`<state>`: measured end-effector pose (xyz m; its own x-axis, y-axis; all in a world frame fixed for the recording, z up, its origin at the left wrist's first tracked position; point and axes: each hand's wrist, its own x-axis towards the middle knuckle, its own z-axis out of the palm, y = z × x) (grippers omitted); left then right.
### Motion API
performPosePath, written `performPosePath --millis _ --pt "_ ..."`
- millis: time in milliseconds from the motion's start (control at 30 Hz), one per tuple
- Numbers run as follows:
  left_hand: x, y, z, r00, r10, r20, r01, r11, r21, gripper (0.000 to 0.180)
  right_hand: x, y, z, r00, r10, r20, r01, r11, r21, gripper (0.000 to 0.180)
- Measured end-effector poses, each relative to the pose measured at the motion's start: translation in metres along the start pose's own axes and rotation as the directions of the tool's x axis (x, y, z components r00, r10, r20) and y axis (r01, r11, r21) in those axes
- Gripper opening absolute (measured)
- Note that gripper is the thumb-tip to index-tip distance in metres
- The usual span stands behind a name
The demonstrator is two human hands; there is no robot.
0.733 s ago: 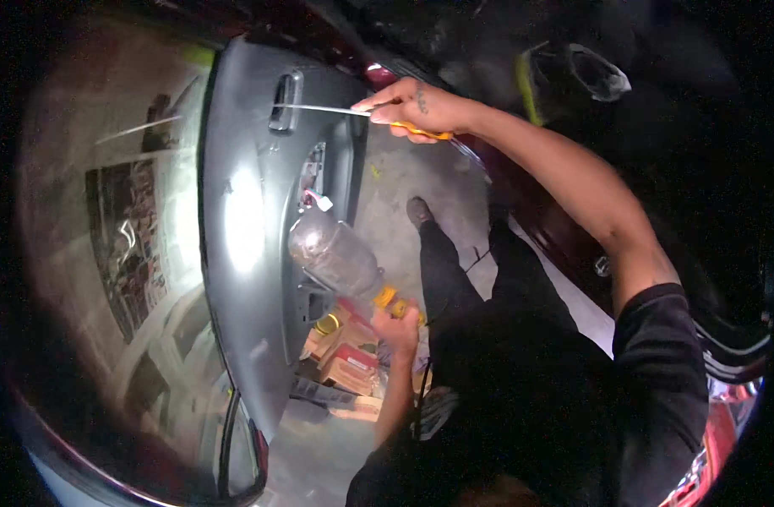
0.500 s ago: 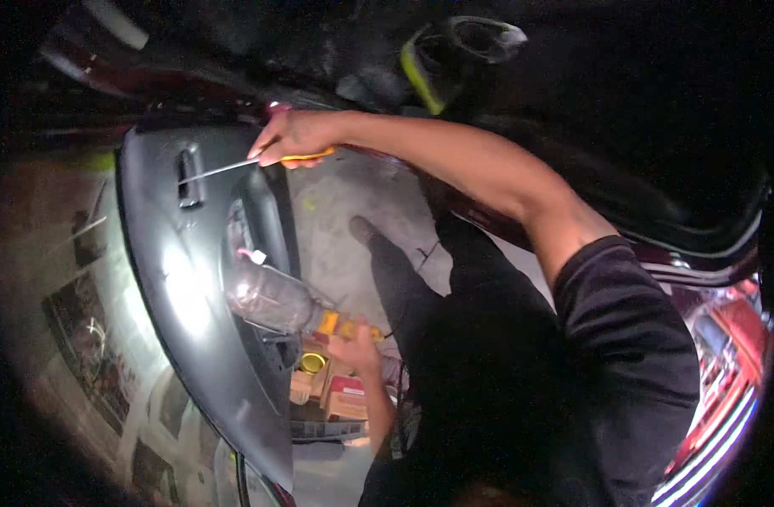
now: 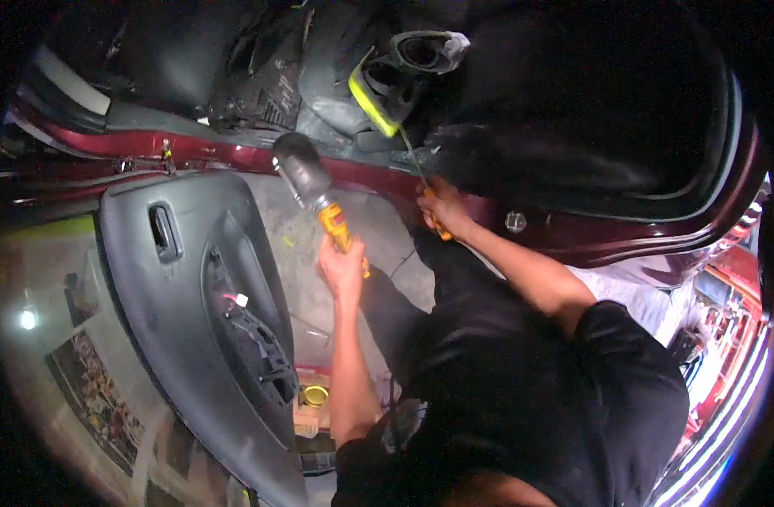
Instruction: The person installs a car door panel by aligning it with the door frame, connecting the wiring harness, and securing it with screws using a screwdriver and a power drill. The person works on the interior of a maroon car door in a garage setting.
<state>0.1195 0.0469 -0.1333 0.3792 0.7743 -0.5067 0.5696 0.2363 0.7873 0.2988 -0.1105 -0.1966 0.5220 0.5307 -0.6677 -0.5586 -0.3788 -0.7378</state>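
Note:
In my left hand [image 3: 342,264] is a yellow-handled work light [image 3: 306,173] with a dark rounded head, held over the gap between the door and the car body. My right hand [image 3: 444,213] is closed around the yellow-orange handle of a long thin screwdriver [image 3: 415,162]. Its shaft points toward the car interior, its tip close to a bright yellow-green edged dark thing [image 3: 377,106] inside. To the left stands the opened car door with its dark grey inner panel [image 3: 155,304]. A small white connector [image 3: 242,300] on a pink wire shows in the panel's opening.
A dark red door sill [image 3: 362,175] runs across in front of me. Below the door are a round yellow lid or tin [image 3: 315,395] and cardboard boxes [image 3: 306,420] on the floor. Red shelving or a tool chest [image 3: 733,279] stands at the far right.
My right hand has moved the screwdriver from the door panel's handle recess rightward to the car sill. My left hand has raised the work light, and the glare has left the panel.

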Motion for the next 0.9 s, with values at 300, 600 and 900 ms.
performPosePath --millis 300,600,900 --pt "0.062 0.037 0.102 0.933 0.282 0.223 -0.317 0.937 0.143 0.028 -0.012 -0.043 0.000 0.991 -0.122 -0.053 0.131 0.967 0.220 0.039" --pt "0.029 0.056 0.139 0.920 0.371 0.128 -0.370 0.928 -0.034 0.031 0.004 -0.016 -0.024 0.936 -0.338 -0.094 0.321 0.934 -0.156 0.044" --pt "0.040 0.041 0.133 0.965 0.211 0.157 -0.184 0.968 -0.170 0.033 0.014 -0.028 -0.011 0.905 -0.420 -0.070 0.361 0.843 -0.399 0.045"
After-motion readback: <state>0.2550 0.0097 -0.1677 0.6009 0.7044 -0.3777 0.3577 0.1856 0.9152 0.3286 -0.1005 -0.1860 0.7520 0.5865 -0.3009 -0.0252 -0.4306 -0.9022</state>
